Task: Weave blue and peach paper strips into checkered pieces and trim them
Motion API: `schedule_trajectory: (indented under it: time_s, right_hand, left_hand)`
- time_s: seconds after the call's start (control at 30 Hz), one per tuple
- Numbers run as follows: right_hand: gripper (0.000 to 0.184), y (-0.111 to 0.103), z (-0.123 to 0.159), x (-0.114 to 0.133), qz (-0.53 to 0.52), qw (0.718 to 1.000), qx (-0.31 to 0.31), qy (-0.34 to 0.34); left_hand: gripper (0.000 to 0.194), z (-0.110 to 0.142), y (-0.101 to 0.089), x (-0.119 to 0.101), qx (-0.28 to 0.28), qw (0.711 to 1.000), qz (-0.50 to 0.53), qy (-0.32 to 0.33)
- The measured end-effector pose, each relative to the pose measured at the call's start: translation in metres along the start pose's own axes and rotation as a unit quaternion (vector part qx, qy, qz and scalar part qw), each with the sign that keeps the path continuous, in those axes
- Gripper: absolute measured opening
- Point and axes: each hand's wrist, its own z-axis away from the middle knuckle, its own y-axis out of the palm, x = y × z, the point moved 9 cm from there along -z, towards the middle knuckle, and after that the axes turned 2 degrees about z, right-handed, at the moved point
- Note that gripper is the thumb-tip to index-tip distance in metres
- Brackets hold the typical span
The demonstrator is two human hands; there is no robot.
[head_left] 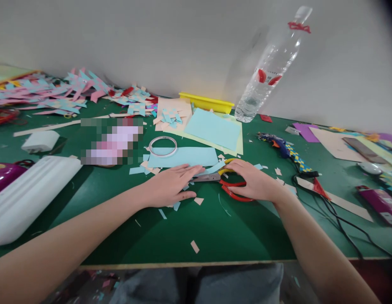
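Observation:
My right hand (254, 179) grips the scissors (206, 178), with its fingers about the red and yellow handles. The blades point left, and their tips reach under my left hand (172, 183). That hand lies low over the table with its fingers stretched out, the thumb apart. A narrow light-blue paper strip (215, 168) runs from the left fingertips toward the yellow handle. Just behind the hands lies a wider piece of blue paper (196, 156), with a roll of tape (163, 146) resting on its left end. Small paper scraps (199, 201) are scattered around both hands.
At the back stand a water bottle (268, 71) and a yellow tray (208, 103) behind a blue sheet (213, 128). Left are a pile of paper strips (50, 90), a blurred-out phone (115, 143), a white adapter (40, 141) and a long white object (34, 198). Black cords (335, 211) lie right.

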Motion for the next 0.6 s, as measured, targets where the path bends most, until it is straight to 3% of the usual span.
schedule_trajectory:
  time_s: [0.6]
  right_hand:
    - [0.04, 0.0, -0.005, 0.015, -0.005, 1.0, -0.005, 0.009]
  left_hand:
    - [0.069, 0.0, 0.0, -0.001, -0.006, 1.0, 0.001, 0.004]
